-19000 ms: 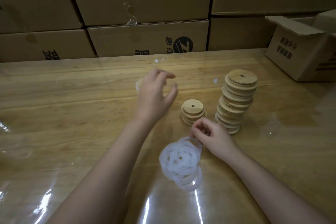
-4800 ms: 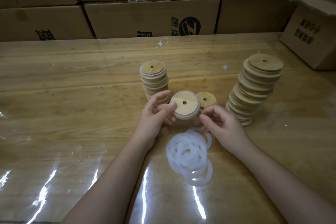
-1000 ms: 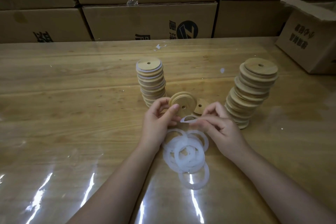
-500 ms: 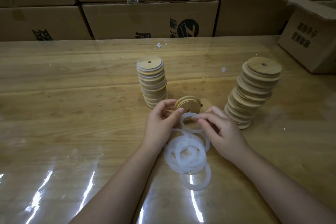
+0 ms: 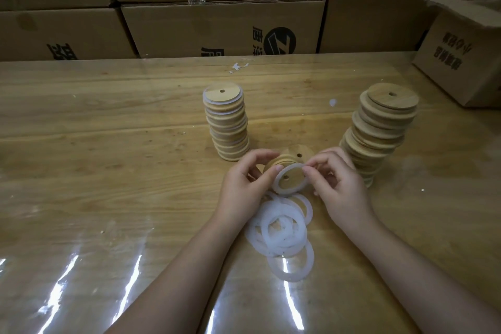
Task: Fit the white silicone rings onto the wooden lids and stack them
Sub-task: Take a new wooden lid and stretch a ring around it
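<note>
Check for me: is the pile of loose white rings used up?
No: several loose white rings lie overlapped on the table just below both hands.

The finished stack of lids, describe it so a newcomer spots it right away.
On the long wooden table stand two tall columns of round wooden lids. The finished stack is the shorter, straighter one, just beyond the left hand. Unlike the leaning bare-wood stack, its lids carry white silicone rings.
</note>
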A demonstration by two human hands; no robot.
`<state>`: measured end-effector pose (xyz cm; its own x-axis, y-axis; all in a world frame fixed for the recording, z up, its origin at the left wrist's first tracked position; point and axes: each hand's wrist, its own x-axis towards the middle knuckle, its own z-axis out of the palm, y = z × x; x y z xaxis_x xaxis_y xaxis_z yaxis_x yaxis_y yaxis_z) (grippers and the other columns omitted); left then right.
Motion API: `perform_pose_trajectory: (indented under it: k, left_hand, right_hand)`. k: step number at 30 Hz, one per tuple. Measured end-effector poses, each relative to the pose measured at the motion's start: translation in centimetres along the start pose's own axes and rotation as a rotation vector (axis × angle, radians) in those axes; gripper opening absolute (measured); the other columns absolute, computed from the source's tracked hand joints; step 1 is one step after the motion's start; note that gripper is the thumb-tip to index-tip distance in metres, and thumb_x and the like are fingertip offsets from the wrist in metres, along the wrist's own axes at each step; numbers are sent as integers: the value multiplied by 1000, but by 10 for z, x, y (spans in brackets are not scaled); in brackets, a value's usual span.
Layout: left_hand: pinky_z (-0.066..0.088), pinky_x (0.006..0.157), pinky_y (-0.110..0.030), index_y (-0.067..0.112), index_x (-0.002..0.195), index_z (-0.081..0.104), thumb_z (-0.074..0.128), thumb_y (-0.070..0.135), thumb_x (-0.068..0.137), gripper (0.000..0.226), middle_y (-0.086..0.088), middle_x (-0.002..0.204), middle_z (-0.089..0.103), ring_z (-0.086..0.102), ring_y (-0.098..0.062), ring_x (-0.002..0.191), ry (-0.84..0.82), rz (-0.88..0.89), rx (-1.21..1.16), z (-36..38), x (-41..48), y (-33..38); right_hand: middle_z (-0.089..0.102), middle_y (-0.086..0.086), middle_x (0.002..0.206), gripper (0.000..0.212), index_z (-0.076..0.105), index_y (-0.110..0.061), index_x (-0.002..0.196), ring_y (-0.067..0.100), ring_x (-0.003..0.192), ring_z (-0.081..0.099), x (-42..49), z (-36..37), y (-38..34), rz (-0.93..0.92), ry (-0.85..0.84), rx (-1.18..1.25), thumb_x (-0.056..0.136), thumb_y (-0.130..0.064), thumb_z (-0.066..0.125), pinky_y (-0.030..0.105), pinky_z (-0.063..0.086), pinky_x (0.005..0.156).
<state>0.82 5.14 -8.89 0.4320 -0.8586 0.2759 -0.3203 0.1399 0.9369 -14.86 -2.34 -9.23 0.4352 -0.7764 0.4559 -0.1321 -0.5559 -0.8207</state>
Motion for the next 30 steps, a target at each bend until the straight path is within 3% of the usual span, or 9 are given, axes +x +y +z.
perform_pose_trajectory:
  k: [3, 8, 14, 16, 24, 30]
  left_hand:
    - [42, 60, -16, 35, 98, 64, 71, 23, 83, 21, 18, 89, 67, 47, -1, 60, -13, 37, 37, 0, -1, 0]
    - [47, 62, -23, 42, 93, 60, 62, 49, 78, 17, 21, 90, 63, 55, -4, 65, -16, 97, 67, 2, -5, 2]
    - [45, 58, -21, 41, 85, 48, 65, 32, 79, 20, 18, 77, 56, 54, -5, 64, 20, 180, 305, 6, -7, -1]
    - [42, 58, -17, 36, 86, 51, 63, 34, 81, 13, 18, 73, 55, 54, -4, 64, 28, 191, 308, 6, -7, -2]
    - [48, 60, -33, 25, 87, 57, 60, 32, 88, 8, 14, 72, 57, 55, -6, 66, 8, 182, 293, 5, -8, -1]
    - [50, 64, -41, 27, 86, 54, 53, 38, 88, 11, 10, 77, 60, 57, -10, 71, 7, 169, 281, 5, -8, 0]
  right_hand:
    - [54, -8, 94, 5, 61, -17, 83, 14, 73, 56, 0, 0, 1, -14, 5, -19, 84, -14, 65, 32, 52, 58]
    - [56, -8, 87, 6, 61, -17, 83, 14, 70, 56, 1, 1, 2, -13, 15, -38, 84, -13, 64, 37, 51, 57]
    - [55, -7, 90, 5, 62, -16, 84, 11, 74, 55, 0, 1, 2, -27, 35, -58, 84, -12, 65, 13, 43, 63]
    - [55, -8, 89, 7, 62, -17, 84, 11, 74, 55, 0, 1, 2, -31, 36, -60, 84, -11, 66, 13, 43, 62]
    - [54, -8, 87, 10, 61, -19, 83, 12, 72, 56, 0, 1, 5, -47, 62, -33, 85, -10, 65, 21, 46, 59]
    - [52, -12, 87, 2, 60, -20, 82, 8, 74, 55, 0, 1, 4, -92, 75, -60, 83, -20, 62, 12, 41, 61]
